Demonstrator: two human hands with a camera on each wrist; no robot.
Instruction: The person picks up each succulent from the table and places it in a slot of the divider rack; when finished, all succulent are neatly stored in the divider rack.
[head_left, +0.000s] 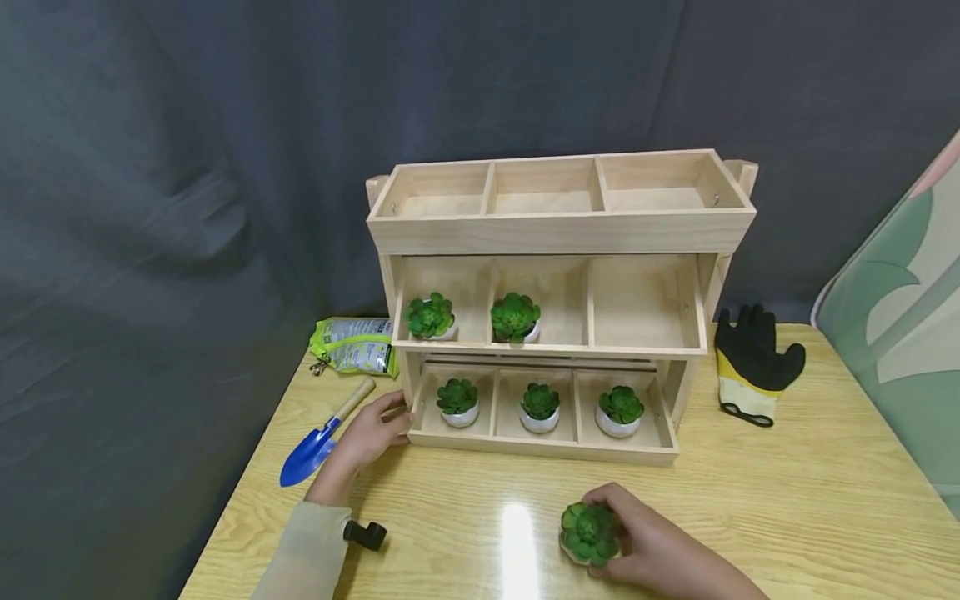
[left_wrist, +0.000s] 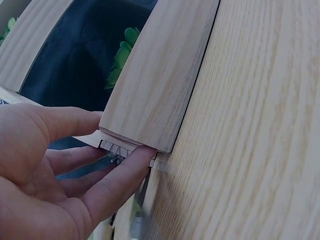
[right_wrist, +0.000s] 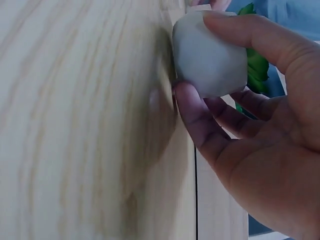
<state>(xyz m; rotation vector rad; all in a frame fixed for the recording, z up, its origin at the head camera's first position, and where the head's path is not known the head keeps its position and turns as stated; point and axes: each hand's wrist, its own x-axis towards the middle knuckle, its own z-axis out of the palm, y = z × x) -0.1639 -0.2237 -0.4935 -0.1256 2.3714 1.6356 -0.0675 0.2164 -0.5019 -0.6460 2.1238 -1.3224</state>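
My right hand [head_left: 630, 537] grips a potted succulent [head_left: 589, 533] over the front of the table. In the right wrist view its white pot [right_wrist: 210, 55] sits between thumb and fingers, close to the tabletop. My left hand [head_left: 377, 430] holds the lower left corner of a three-tier wooden plant stand [head_left: 562, 231]. Thumb and fingertips are at the end of its bottom front board [left_wrist: 155, 75] in the left wrist view. Three succulents, such as the left one [head_left: 458, 402], fill the bottom compartments. The middle tier has succulents in its left [head_left: 431, 317] and centre [head_left: 515, 317] compartments.
Left of the stand lie a blue trowel [head_left: 309, 454] with a wooden handle and a green-and-silver bag [head_left: 360, 345]. A black and yellow work glove [head_left: 756, 364] lies to the right. Dark cloth [head_left: 525, 75] hangs behind the table [head_left: 465, 508].
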